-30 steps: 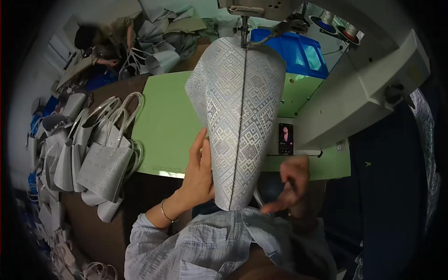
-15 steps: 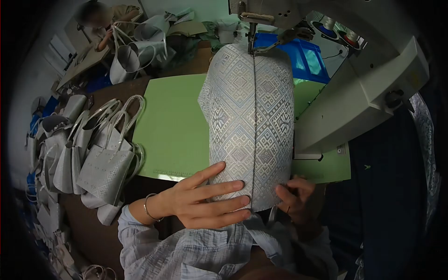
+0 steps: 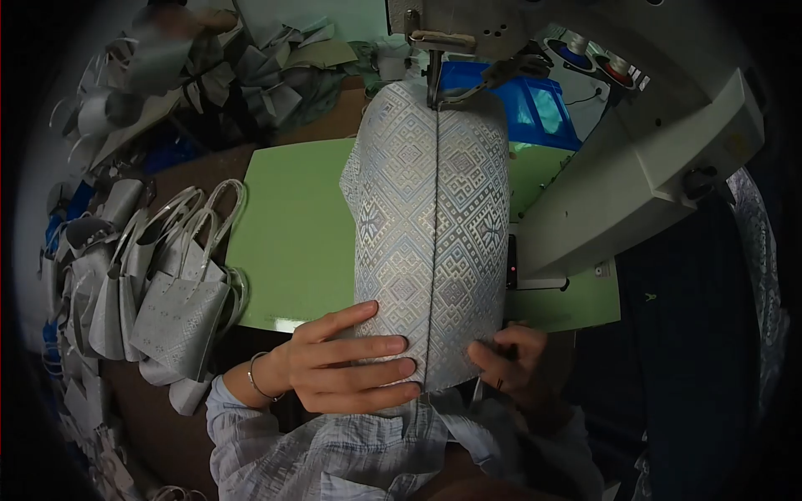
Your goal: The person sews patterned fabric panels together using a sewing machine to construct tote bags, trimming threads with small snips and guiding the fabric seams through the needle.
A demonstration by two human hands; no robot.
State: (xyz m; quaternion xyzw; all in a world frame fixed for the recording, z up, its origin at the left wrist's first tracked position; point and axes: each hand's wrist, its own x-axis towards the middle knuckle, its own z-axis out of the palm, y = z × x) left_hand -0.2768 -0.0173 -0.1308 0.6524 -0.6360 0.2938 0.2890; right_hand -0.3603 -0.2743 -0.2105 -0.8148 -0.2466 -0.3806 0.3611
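Observation:
A silvery-blue patterned bag body [image 3: 401, 242] with a dark seam down its middle curves over the sewing machine's arm. Its far end lies beneath the needle and presser foot [image 3: 434, 83]. My left hand [image 3: 355, 363] rests on the near left part of it, fingers stretched out and slightly spread. At the near right edge, my right hand [image 3: 514, 359] pinches the material between thumb and bent fingers, partly in shadow.
The sewing machine head [image 3: 643, 192] fills the right side, above a green table top [image 3: 292, 234]. Finished-looking handbags [image 3: 180, 309] are heaped at left. Behind stand a blue crate [image 3: 535, 108] and thread spools [image 3: 576, 50]. A person [image 3: 200, 25] handles bags at upper left.
My hands keep the same hold on the bag body, and the view has shifted slightly. At upper left, the other person's bags have swung leftward and blurred.

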